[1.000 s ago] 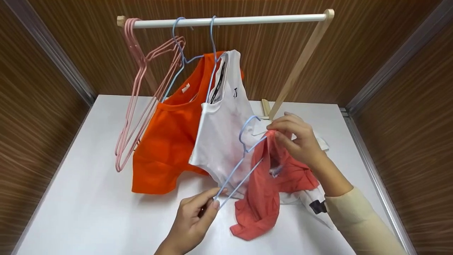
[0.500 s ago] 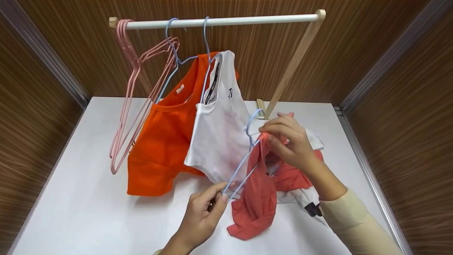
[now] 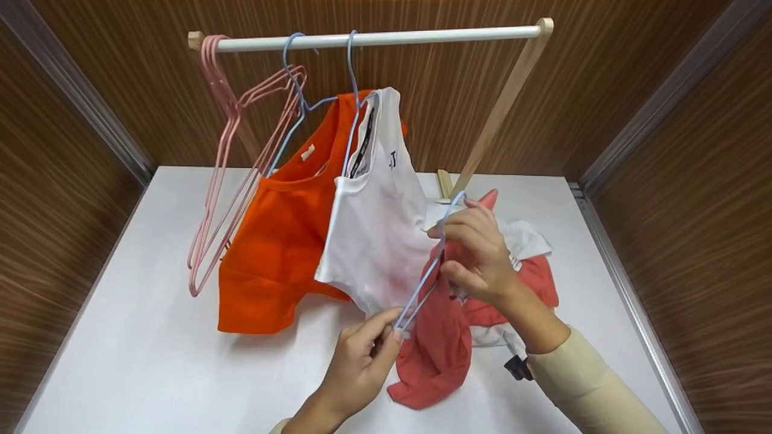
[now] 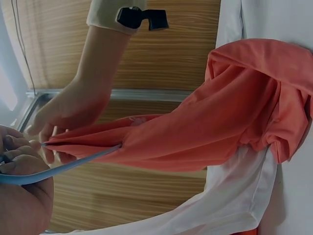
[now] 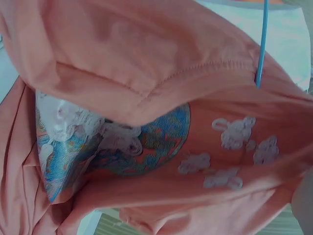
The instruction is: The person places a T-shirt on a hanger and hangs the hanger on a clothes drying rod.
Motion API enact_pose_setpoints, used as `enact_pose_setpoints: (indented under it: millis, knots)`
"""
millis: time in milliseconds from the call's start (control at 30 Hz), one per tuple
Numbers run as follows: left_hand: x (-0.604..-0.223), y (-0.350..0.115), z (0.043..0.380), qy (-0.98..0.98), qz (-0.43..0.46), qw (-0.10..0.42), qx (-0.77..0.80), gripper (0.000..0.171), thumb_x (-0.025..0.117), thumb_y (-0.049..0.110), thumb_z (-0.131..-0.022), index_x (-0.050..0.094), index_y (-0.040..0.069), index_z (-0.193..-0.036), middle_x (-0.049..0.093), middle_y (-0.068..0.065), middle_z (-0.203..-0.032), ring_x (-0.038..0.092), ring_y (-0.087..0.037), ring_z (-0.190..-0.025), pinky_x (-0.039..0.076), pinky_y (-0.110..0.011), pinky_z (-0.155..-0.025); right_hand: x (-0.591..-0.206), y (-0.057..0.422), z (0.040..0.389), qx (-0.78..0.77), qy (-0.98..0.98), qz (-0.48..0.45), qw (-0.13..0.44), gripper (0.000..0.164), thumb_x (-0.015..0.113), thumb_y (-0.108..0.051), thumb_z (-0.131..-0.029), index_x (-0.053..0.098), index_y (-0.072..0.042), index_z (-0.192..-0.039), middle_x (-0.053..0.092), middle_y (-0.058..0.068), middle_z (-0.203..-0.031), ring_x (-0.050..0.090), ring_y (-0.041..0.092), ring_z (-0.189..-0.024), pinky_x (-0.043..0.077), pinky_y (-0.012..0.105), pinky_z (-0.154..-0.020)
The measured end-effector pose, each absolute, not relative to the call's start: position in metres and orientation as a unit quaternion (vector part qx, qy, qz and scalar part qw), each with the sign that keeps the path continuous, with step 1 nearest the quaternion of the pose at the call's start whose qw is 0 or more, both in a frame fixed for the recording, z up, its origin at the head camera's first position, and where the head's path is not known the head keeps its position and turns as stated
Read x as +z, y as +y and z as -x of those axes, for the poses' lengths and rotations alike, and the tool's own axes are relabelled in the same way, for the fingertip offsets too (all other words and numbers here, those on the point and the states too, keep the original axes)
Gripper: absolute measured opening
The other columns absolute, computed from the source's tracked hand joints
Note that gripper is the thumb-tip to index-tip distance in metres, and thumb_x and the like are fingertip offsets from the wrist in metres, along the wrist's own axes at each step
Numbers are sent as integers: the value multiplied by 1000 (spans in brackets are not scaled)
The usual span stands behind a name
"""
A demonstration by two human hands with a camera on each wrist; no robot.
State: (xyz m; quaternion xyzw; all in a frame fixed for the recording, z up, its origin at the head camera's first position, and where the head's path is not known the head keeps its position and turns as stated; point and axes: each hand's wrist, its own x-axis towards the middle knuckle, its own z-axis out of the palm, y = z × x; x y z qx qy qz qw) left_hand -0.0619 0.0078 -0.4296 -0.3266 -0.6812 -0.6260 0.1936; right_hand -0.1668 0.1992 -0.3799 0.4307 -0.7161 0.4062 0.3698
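Observation:
My left hand (image 3: 362, 361) pinches one end of a light blue hanger (image 3: 418, 290), whose hook points up and away. The other end of the hanger goes into a coral-red T-shirt (image 3: 445, 355); in the left wrist view the blue wire (image 4: 63, 169) disappears into the cloth. My right hand (image 3: 482, 256) pinches the shirt's upper edge beside the hanger's neck, fingers above and thumb below. The lower part of the shirt hangs down and bunches near the table. In the right wrist view, the neck opening shows a blue print (image 5: 171, 129) and white animal figures (image 5: 237, 132).
A white rail (image 3: 446, 37) on wooden posts carries several pink hangers (image 3: 226, 129) at the left. Beside them hang an orange top (image 3: 271, 253) and a white tank top (image 3: 374, 241) on blue hangers. White garments (image 3: 526, 238) lie at the right. Wood-patterned panels (image 3: 681, 211) enclose the table.
My left hand has moved right and slightly up with the hanger, pushing it further into the coral T-shirt. The hook has swung right in front of the right hand, whose fingers have shifted on the cloth.

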Motion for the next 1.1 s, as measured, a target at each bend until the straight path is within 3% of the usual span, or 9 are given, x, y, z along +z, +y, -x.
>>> enact_pose_setpoints:
  millis: [100, 233, 433, 533, 667, 767, 900, 967, 1100]
  knots:
    - [-436, 15, 65, -679, 332, 185, -628, 30, 52, -12, -83, 58, 0, -111, 45, 2, -61, 36, -1, -53, 30, -8, -47, -378, 195, 166, 399, -710, -430, 389, 52, 47, -45, -92, 64, 1, -76, 60, 11, -76, 53, 30, -75, 31, 53, -89]
    - [-448, 23, 71, -674, 345, 147, -636, 34, 40, -5, -91, 55, 3, -121, 47, 1, -63, 40, -3, -52, 35, -11, -46, -374, 192, 168, 398, -710, -416, 406, 42, 44, -30, -96, 56, 0, -69, 51, 9, -67, 46, 27, -67, 34, 44, -75]
    - [-459, 31, 75, -604, 312, 38, -733, 51, 10, 16, -101, 51, 3, -126, 52, -17, -83, 50, -23, -64, 42, -22, -42, -368, 198, 168, 414, -718, -388, 403, 40, 39, -25, -97, 48, 1, -69, 46, 10, -65, 41, 25, -65, 30, 37, -66]
    - [-461, 42, 73, -567, 265, 9, -780, 46, 10, 15, -101, 47, 2, -125, 49, -26, -88, 50, -32, -74, 47, -33, -47, -365, 200, 167, 427, -711, -384, 405, 41, 38, -26, -97, 48, 2, -69, 45, 9, -64, 41, 24, -66, 31, 34, -66]
    - [-482, 64, 73, -559, 235, -14, -795, 28, 27, 9, -100, 45, 3, -121, 50, -24, -98, 54, -34, -72, 51, -41, -54, -360, 200, 167, 465, -687, -380, 410, 43, 39, -26, -97, 48, 6, -70, 43, 11, -63, 41, 20, -63, 34, 29, -61]
    - [-503, 82, 75, -647, 254, 42, -718, 26, 46, 12, -95, 45, 9, -121, 54, -10, -106, 58, -24, -81, 52, -34, -69, -358, 200, 166, 491, -673, -369, 411, 44, 41, -26, -97, 47, 8, -70, 42, 11, -62, 40, 18, -59, 34, 26, -57]
    - [-508, 94, 76, -767, 300, 237, -516, 45, 65, 14, -78, 49, 8, -120, 52, -2, -114, 51, -16, -102, 43, -27, -87, -356, 198, 164, 505, -676, -350, 406, 45, 42, -26, -96, 47, 8, -67, 42, 12, -62, 41, 18, -58, 34, 24, -56]
    - [-507, 97, 78, -774, 320, 323, -441, 52, 69, 13, -72, 52, 5, -120, 52, -6, -115, 50, -20, -102, 44, -29, -86, -356, 197, 163, 507, -680, -343, 405, 44, 42, -25, -96, 46, 7, -66, 42, 13, -61, 41, 18, -58, 34, 24, -55]
    - [-509, 103, 84, -800, 320, 345, -372, 64, 69, 18, -72, 49, 17, -133, 55, 0, -103, 54, -17, -88, 48, -30, -68, -356, 196, 161, 493, -691, -335, 408, 44, 41, -25, -97, 46, 6, -66, 43, 13, -61, 41, 18, -58, 34, 24, -56]
